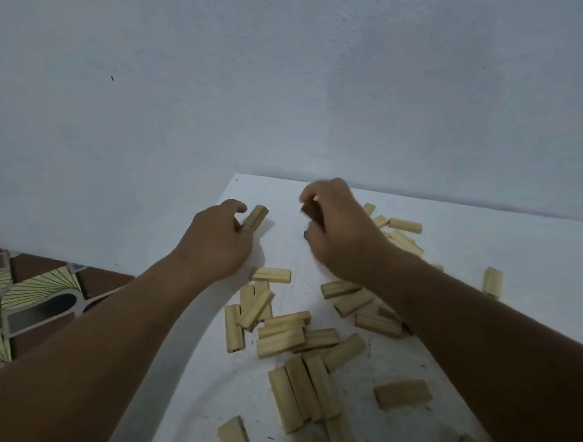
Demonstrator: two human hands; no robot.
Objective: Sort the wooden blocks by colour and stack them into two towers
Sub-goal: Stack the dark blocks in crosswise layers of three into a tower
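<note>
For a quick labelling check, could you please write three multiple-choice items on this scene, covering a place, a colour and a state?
1. Where is the left hand's pale block?
A. far left of the table
B. on the floor
C. on a tower

2. What colour is the block in the right hand?
A. pale
B. dark brown
C. blue

3. How do most pale blocks lie?
A. stacked
B. boxed
C. scattered

Answers: 1 A, it sits near the far left corner; 2 B, dark wood shows between the fingers; 3 C, they lie loose on the table.
</note>
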